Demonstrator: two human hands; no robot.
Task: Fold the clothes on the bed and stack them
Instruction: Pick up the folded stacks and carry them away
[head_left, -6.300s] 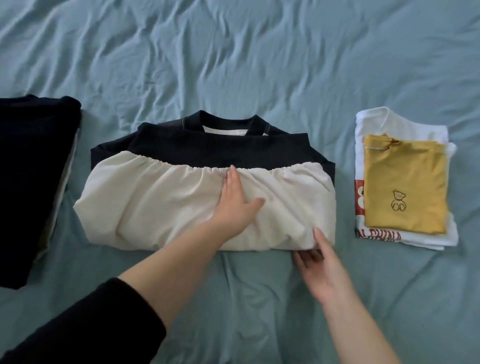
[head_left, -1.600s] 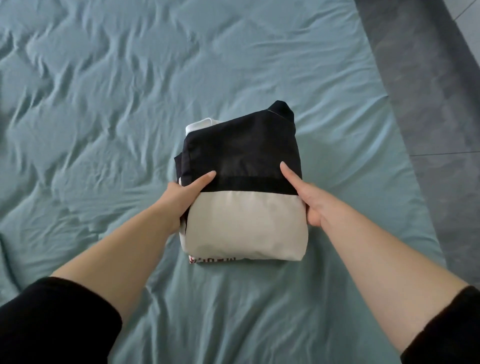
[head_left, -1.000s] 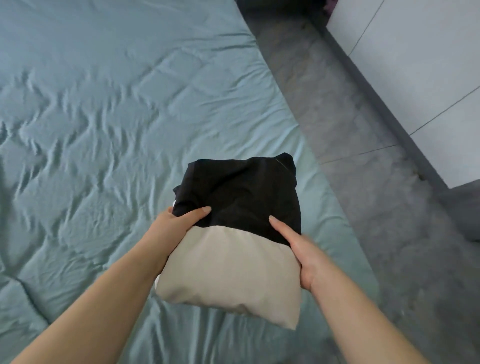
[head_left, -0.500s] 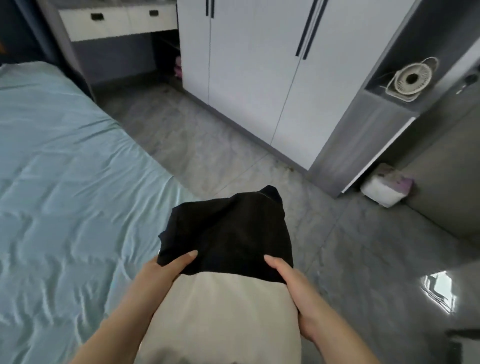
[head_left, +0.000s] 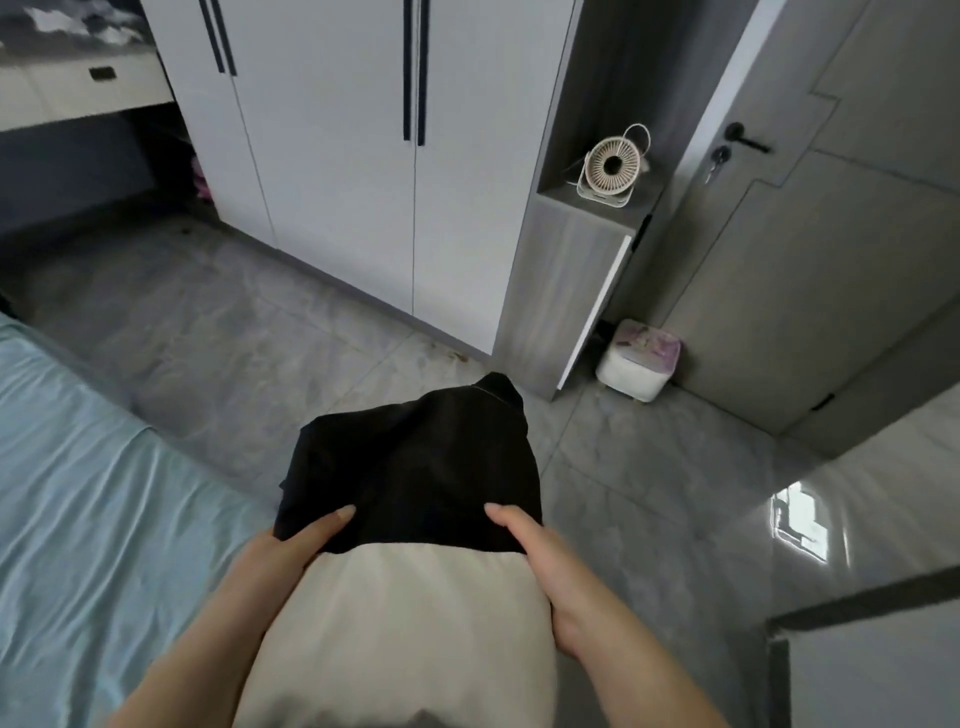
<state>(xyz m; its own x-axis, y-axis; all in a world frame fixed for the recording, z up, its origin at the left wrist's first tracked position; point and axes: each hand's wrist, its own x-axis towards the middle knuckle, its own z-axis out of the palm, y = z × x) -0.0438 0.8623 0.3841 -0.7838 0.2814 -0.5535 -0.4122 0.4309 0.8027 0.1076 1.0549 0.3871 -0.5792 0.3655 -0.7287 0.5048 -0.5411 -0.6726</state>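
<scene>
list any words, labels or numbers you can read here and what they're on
None can be read.
Clothes: plain black and cream, no print in view.
Box on the floor: purple pattern on its lid, too blurred to read.
Fan: no label shows.

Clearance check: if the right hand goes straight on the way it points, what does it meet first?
The right hand grips the folded clothes, which would travel with it. Ahead looks free over the floor until the wardrobe, though depth is hard to judge.
</scene>
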